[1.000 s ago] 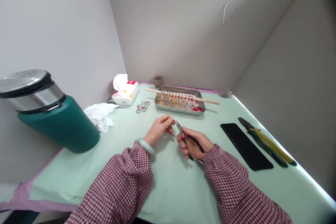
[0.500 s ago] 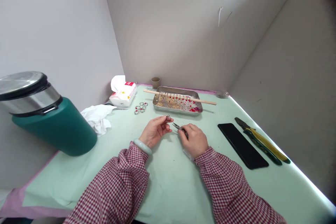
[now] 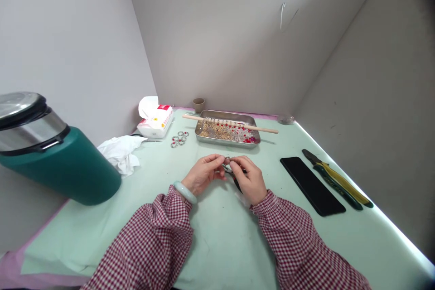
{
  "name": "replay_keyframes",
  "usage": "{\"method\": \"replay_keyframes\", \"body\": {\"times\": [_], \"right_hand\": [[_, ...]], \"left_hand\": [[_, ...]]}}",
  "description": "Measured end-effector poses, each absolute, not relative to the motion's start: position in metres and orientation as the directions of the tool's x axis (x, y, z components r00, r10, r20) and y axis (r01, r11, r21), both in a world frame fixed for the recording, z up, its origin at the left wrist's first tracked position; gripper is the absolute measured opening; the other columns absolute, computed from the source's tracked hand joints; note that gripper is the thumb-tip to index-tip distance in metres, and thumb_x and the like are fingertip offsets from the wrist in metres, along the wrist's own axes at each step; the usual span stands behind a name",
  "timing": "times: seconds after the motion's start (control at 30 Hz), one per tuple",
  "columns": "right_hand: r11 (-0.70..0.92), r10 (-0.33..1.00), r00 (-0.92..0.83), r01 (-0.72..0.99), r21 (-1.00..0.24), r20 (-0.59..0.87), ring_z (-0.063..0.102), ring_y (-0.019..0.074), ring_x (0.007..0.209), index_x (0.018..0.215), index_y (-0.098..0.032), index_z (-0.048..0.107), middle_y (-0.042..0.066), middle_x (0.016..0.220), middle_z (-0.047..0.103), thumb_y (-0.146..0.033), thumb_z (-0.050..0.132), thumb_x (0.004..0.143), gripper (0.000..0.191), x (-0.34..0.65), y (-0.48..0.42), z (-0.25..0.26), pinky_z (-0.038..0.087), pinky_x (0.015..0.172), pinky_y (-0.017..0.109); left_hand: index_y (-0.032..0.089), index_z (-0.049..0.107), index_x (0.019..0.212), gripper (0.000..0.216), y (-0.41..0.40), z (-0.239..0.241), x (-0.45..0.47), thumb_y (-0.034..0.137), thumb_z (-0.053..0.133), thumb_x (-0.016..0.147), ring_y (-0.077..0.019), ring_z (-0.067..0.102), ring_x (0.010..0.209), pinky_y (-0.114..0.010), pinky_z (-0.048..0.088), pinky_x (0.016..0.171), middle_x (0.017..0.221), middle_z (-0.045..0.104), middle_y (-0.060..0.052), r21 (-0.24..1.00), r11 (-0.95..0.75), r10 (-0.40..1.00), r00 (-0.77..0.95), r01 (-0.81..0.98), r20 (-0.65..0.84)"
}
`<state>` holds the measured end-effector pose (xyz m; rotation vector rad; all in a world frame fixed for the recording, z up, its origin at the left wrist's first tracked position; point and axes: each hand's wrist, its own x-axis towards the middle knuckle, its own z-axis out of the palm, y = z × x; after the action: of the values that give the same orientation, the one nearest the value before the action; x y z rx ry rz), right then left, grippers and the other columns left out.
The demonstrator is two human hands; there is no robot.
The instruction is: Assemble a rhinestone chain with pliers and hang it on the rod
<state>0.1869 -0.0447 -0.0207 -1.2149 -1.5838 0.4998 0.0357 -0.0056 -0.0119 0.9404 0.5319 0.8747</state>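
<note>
My left hand (image 3: 204, 173) and my right hand (image 3: 250, 178) meet fingertip to fingertip above the mint-green table (image 3: 210, 235). Both pinch a small metal ring piece (image 3: 227, 159) between them. Small black-handled pliers (image 3: 234, 177) lie under my right palm, held in that hand. A pale jade bangle (image 3: 185, 191) sits on my left wrist. Both sleeves are red-and-white checked.
Behind my hands stands a metal tray (image 3: 227, 135) of beads with a wooden dowel (image 3: 229, 123) across it. Several finished rings (image 3: 179, 138) lie left of it. A tissue box (image 3: 154, 122), crumpled tissue (image 3: 118, 150) and green bin (image 3: 50, 154) are left; a black slab (image 3: 311, 184) and larger pliers (image 3: 336, 184) right.
My right hand turned palm-down and moved left to meet the left hand, tucking the pliers under the palm. Both hands now pinch the small ring together.
</note>
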Motion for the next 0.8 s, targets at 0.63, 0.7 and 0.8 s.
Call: {"method": "replay_keyframes", "body": {"times": [0.63, 0.7, 0.8], "right_hand": [[0.331, 0.913, 0.143, 0.286, -0.899, 0.381, 0.053, 0.0123, 0.060, 0.100, -0.017, 0.055, 0.003, 0.082, 0.059, -0.033, 0.059, 0.080, 0.026, 0.181, -0.040, -0.034, 0.045, 0.058, 0.026], [0.386, 0.885, 0.112, 0.367, -0.846, 0.452, 0.053, 0.0121, 0.060, 0.101, -0.017, 0.054, 0.003, 0.083, 0.058, -0.030, 0.060, 0.079, 0.026, 0.180, -0.041, -0.033, 0.045, 0.057, 0.026], [0.442, 0.840, 0.071, 0.488, -0.753, 0.538, 0.053, 0.0120, 0.060, 0.100, -0.017, 0.055, 0.004, 0.085, 0.059, -0.025, 0.057, 0.081, 0.021, 0.182, -0.042, -0.032, 0.045, 0.058, 0.026]], "left_hand": [[0.012, 0.059, 0.078, 0.025, -0.005, -0.014, 0.038, 0.032, 0.071, 0.069, -0.0063, 0.047, 0.050, -0.026, 0.048, 0.056, 0.061, 0.052, 0.003, 0.923, 0.219, 0.887, 0.459, -0.315, -0.053], [0.012, 0.059, 0.078, 0.025, -0.006, -0.014, 0.038, 0.031, 0.071, 0.069, -0.0065, 0.047, 0.050, -0.025, 0.048, 0.056, 0.061, 0.053, 0.003, 0.925, 0.226, 0.882, 0.467, -0.307, -0.061], [0.011, 0.060, 0.078, 0.023, -0.007, -0.015, 0.039, 0.030, 0.070, 0.070, -0.0070, 0.049, 0.051, -0.024, 0.046, 0.056, 0.061, 0.054, 0.002, 0.935, 0.219, 0.875, 0.480, -0.280, -0.062]]}}
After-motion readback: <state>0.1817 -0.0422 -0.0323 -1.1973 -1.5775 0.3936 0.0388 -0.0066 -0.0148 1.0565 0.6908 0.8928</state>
